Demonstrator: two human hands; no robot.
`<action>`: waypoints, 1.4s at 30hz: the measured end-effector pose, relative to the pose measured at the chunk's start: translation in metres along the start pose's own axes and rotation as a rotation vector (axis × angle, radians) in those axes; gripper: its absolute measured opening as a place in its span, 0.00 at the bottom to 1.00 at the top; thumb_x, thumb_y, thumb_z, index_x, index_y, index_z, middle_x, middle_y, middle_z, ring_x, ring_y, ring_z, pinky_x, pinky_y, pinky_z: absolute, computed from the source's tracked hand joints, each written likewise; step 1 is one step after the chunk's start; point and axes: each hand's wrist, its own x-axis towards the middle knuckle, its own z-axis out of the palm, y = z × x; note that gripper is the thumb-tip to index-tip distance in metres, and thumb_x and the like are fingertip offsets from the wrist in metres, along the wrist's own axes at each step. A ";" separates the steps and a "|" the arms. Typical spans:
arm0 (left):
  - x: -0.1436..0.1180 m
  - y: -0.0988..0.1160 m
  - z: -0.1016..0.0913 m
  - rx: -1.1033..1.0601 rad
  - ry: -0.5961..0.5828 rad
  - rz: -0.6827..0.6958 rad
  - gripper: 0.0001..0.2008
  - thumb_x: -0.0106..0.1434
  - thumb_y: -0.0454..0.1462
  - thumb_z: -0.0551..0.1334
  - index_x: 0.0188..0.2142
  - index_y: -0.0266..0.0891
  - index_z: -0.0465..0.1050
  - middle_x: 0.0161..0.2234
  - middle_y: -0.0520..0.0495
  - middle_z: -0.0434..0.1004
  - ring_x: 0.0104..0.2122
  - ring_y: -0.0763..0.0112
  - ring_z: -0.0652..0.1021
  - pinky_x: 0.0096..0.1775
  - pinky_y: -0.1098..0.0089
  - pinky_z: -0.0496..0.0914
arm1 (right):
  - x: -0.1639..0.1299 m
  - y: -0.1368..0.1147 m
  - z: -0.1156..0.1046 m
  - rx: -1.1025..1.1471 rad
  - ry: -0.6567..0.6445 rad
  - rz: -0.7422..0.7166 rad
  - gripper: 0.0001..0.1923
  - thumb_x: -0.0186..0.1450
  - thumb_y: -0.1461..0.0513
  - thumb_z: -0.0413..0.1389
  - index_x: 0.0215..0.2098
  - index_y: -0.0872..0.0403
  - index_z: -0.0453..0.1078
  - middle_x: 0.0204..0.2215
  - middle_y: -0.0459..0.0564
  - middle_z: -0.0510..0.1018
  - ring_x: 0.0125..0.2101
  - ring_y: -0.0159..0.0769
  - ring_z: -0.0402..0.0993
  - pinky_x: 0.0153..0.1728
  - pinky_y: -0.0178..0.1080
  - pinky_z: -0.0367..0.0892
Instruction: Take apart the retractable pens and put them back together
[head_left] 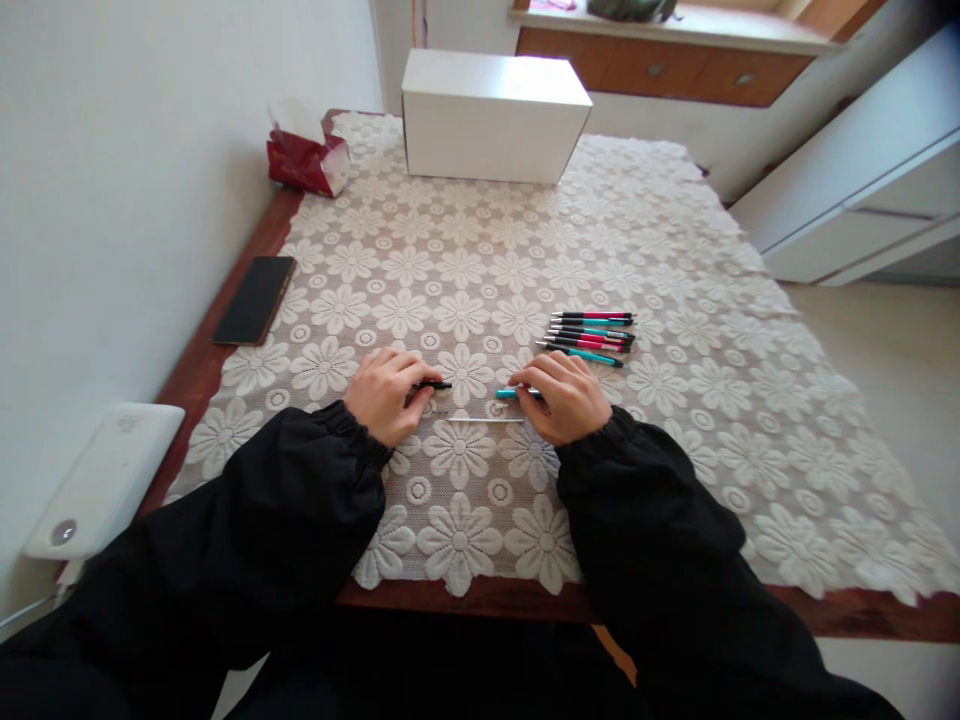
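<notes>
Your hands, left [386,392] pinching a black tip [433,385], right [566,397] a teal barrel [510,393]; the loose refill [480,419] could roll away.

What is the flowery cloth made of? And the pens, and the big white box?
Cloth: looks like cream lace, matte; brown table shows through its holes.
Pens: probably plastic, glossy teal, pink and black, with silvery, maybe metal tips.
Box: likely cardboard, smooth, matte white, with sharp folded edges.
</notes>
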 end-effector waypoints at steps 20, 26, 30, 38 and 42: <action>-0.001 0.007 -0.007 -0.052 -0.020 0.171 0.06 0.57 0.35 0.65 0.35 0.44 0.79 0.48 0.47 0.80 0.52 0.53 0.74 0.53 0.51 0.68 | -0.003 -0.016 0.007 0.101 -0.148 -0.137 0.09 0.72 0.57 0.57 0.37 0.50 0.76 0.36 0.49 0.78 0.38 0.40 0.68 0.40 0.44 0.57; -0.002 0.007 -0.004 -0.021 -0.029 0.170 0.03 0.58 0.36 0.66 0.31 0.45 0.79 0.51 0.47 0.80 0.54 0.52 0.73 0.54 0.49 0.66 | -0.001 -0.019 0.005 0.067 -0.122 -0.127 0.09 0.71 0.60 0.57 0.33 0.52 0.75 0.34 0.49 0.77 0.37 0.39 0.67 0.40 0.44 0.57; -0.002 0.006 -0.004 -0.029 -0.022 0.168 0.03 0.59 0.36 0.66 0.31 0.45 0.80 0.50 0.48 0.81 0.54 0.53 0.73 0.54 0.49 0.66 | 0.000 -0.019 0.004 0.054 -0.131 -0.089 0.08 0.70 0.61 0.57 0.33 0.51 0.75 0.34 0.49 0.78 0.37 0.40 0.67 0.40 0.45 0.57; -0.002 0.007 -0.004 -0.053 -0.022 0.160 0.03 0.59 0.37 0.66 0.30 0.45 0.80 0.48 0.48 0.81 0.53 0.54 0.74 0.53 0.51 0.68 | -0.001 -0.019 0.006 0.042 -0.100 -0.064 0.10 0.70 0.61 0.56 0.32 0.52 0.75 0.35 0.51 0.77 0.37 0.41 0.68 0.39 0.45 0.58; -0.002 0.007 -0.003 -0.053 -0.013 0.157 0.03 0.59 0.37 0.66 0.30 0.45 0.80 0.48 0.48 0.82 0.52 0.54 0.74 0.52 0.51 0.69 | -0.001 -0.019 0.006 0.053 -0.112 -0.067 0.09 0.70 0.61 0.56 0.32 0.52 0.75 0.34 0.51 0.77 0.37 0.40 0.68 0.39 0.45 0.58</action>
